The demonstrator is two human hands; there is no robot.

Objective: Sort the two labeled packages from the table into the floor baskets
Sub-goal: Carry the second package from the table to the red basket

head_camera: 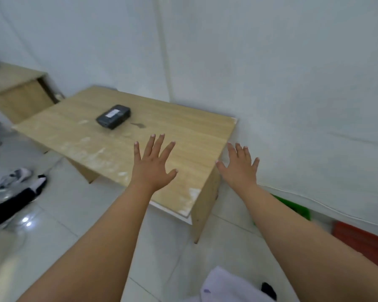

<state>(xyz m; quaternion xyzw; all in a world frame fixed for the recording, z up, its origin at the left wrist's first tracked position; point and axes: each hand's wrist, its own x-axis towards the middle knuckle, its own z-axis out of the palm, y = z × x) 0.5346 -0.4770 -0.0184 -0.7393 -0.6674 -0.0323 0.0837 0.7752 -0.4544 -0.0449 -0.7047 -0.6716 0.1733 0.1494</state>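
Observation:
One dark package with a pale label on top lies flat on the wooden table, toward its far side. My left hand hovers over the table's near right part, fingers spread and empty, well short of the package. My right hand is stretched out past the table's right end, near the white wall, also spread and empty. A green basket and a red basket stand on the floor against the wall, right of the table and partly hidden by my right forearm.
A second wooden desk stands at the back left. On the tiled floor at the left are a person's leg in a white sock and a shoe. The white wall runs close along the table's right end.

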